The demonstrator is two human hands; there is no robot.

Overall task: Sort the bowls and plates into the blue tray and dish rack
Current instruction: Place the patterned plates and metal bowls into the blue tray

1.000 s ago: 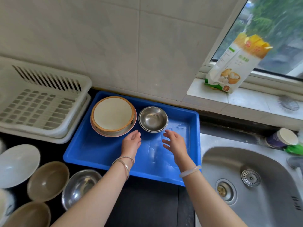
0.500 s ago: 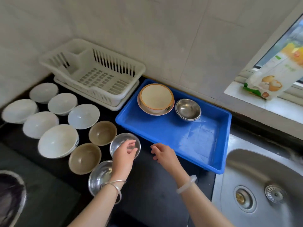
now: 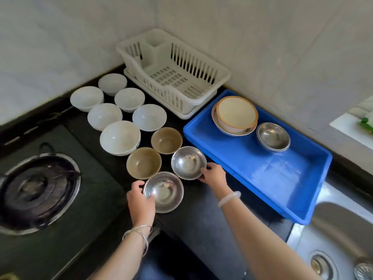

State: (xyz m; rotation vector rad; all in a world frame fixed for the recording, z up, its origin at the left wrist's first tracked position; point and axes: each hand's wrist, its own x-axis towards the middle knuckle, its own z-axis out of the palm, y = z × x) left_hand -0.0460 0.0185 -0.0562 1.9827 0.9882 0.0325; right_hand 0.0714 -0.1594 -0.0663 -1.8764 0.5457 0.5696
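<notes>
Shifted nearer, my left grip [image 3: 140, 201] pinches the near round steel bowl [image 3: 163, 191]; right grip [image 3: 214, 175] clasps the farther round steel bowl [image 3: 188, 162]. Light, slick: I'd take rims.

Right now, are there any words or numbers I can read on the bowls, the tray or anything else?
None can be read.
The green packet corner at the right edge shows no letters.
The blue mark on the big white bowl is too small to tell.
</notes>
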